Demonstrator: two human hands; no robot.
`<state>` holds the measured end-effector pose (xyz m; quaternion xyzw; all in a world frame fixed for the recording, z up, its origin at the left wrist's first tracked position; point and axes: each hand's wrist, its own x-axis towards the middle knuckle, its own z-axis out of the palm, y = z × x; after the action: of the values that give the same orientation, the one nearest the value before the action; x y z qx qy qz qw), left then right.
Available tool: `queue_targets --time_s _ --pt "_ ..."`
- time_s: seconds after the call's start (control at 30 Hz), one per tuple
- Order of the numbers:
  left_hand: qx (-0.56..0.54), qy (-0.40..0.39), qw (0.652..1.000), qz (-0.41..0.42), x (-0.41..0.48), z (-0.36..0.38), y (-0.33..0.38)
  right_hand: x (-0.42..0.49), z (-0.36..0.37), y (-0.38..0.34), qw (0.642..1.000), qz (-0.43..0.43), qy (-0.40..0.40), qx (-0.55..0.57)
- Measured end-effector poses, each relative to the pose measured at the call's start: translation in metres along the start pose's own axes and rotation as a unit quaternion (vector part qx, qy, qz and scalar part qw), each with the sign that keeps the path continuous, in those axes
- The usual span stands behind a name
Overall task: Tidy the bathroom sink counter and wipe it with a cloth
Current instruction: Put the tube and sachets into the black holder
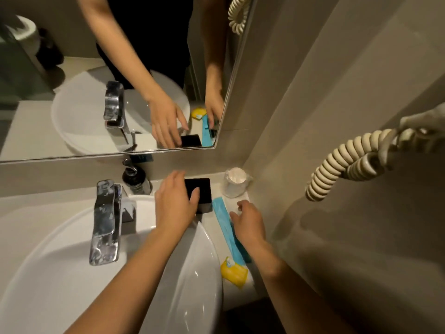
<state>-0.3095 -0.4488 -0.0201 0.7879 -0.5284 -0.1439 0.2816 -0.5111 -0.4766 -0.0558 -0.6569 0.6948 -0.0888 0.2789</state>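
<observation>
A black box [201, 191] stands on the white counter [237, 203] behind the sink, to the right of the tap. My left hand [175, 203] rests on its left side, fingers spread over the top and gripping it. My right hand [248, 219] hovers just right of it over a long blue packet [226, 225] that lies along the counter; the fingers are loosely curled and hold nothing. A small yellow packet [234, 271] lies at the near end of the blue one.
A white basin [192, 273] with a chrome tap [104, 220] fills the left. A dark pump bottle [136, 178] stands behind the tap. A wrapped cup [234, 182] sits in the back corner. A coiled cord [342, 160] hangs from the right wall. The mirror [72, 92] is above.
</observation>
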Motion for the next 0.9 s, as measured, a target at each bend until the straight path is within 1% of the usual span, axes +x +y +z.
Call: queue_targets --time_s 0.1,0.2,0.3,0.37,0.47,0.57,0.67,0.8,0.9 --pt "0.045 0.002 0.996 -0.078 -0.025 0.003 -0.023 0.004 0.012 -0.005 0.998 0.013 -0.063 -0.026" --pt "0.066 -0.021 0.99 -0.122 -0.039 0.015 -0.045 0.014 0.026 -0.009 0.993 0.024 -0.096 -0.062" --pt "0.105 -0.043 0.986 -0.119 -0.049 0.027 -0.064 0.02 0.035 -0.013 0.991 0.039 -0.099 -0.08" --pt "0.127 -0.047 0.985 -0.105 -0.052 0.03 -0.07 0.024 0.04 -0.011 0.991 0.048 -0.097 -0.076" --pt "0.14 -0.053 0.983 -0.105 -0.052 0.031 -0.07 0.027 0.043 -0.006 0.993 0.044 -0.093 -0.059" --pt "0.147 -0.058 0.982 -0.103 -0.053 0.031 -0.07 0.026 0.037 -0.002 0.996 0.034 -0.077 -0.011" --pt "0.154 -0.061 0.981 -0.104 -0.053 0.031 -0.071 0.012 0.015 -0.006 0.995 0.037 -0.06 0.07" --pt "0.151 -0.061 0.981 -0.104 -0.053 0.031 -0.071 -0.01 -0.028 -0.025 0.979 0.032 -0.025 0.2" --pt "0.154 -0.059 0.981 -0.103 -0.053 0.03 -0.07 -0.018 -0.062 -0.049 0.959 -0.008 0.004 0.283"
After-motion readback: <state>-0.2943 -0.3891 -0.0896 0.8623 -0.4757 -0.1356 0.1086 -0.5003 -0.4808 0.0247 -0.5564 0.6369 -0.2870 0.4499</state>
